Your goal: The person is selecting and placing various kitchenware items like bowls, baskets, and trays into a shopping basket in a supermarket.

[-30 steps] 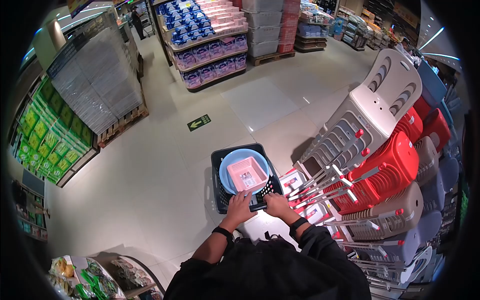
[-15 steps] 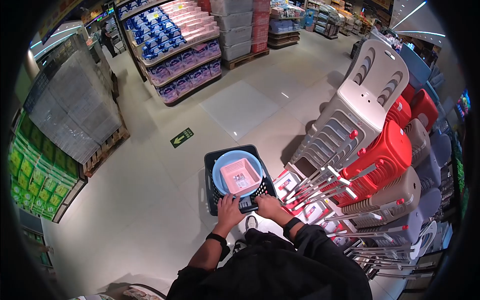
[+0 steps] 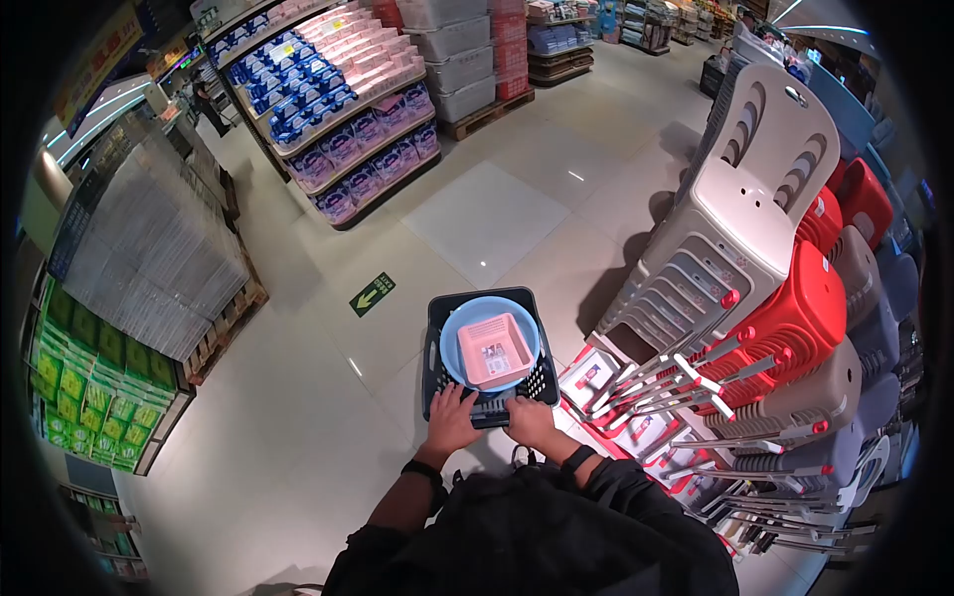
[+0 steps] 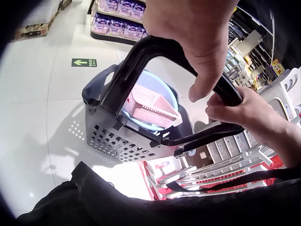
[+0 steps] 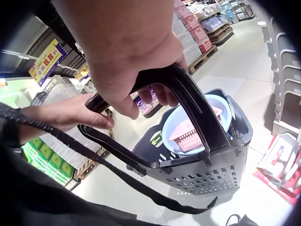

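Observation:
A dark grey shopping basket [image 3: 431, 358] with perforated walls is in front of the person in the head view. Inside it sits a round light-blue basin [image 3: 450, 336], and in that a pink rectangular plastic basket [image 3: 495, 350] with a label. Both hands are on the shopping basket's black handle [image 5: 192, 99]. The right hand [image 5: 134, 61] grips the bar, its fingertips showing beneath it in the right wrist view. The left hand [image 3: 450, 422] holds the bar's other end, its thumb lying beside it; its fingers are hidden in the left wrist view.
Stacked beige chairs [image 3: 750, 204], red stools [image 3: 795, 318] and several metal-legged items stand close on the right. A shelf [image 3: 363, 159] of blue and pink packs is ahead. Wrapped boxes [image 3: 149, 248] and green packs [image 3: 94, 387] line the left. A green arrow sign [image 3: 372, 295] marks the floor.
The shopping basket has moved forward over the floor, with the arrow sign now nearer to it. The head view has shifted too. Both hands stay on the handle.

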Motion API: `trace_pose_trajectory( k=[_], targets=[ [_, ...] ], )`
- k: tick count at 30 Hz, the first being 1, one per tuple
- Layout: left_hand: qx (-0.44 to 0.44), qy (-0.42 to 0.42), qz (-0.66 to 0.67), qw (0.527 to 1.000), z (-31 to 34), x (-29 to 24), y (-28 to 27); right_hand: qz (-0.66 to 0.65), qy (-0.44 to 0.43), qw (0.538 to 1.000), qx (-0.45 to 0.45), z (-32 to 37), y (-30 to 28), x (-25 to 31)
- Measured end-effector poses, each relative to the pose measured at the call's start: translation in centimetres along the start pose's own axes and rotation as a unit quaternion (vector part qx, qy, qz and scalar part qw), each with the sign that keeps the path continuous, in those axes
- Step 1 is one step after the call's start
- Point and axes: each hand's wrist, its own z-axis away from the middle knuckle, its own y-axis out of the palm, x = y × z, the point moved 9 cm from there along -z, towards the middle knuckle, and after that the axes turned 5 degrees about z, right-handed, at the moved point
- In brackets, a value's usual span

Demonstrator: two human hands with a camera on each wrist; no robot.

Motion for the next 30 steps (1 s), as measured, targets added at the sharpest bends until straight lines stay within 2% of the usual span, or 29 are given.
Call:
trace_pose_trajectory(
  k=[7,12,17,20,23,30],
  targets=[
    [0.066,0.031,0.046,0.996,-4.7,2.9,0.8,-0.002,0.041,0.999,-0.02,-3.6,-1.3,-0.3],
    [0.058,0.067,0.059,0.994,-8.8,4.0,0.4,0.018,0.084,0.995,-0.047,-6.8,-2.1,-1.3],
    [0.091,0.102,0.066,0.988,-13.1,5.1,0.5,0.011,0.143,0.989,-0.039,-9.6,-2.5,-2.3],
    [0.115,0.12,0.074,0.983,-15.6,5.7,0.5,0.015,0.18,0.981,-0.064,-11.0,-2.9,-2.9],
    [0.117,0.134,0.062,0.982,-17.8,6.1,0.2,0.02,0.201,0.975,-0.091,-12.3,-3.9,-3.2],
    [0.128,0.183,0.06,0.973,-21.9,6.7,0.3,0.001,0.219,0.973,-0.077,-15.0,-4.7,-4.0]
  ],
)
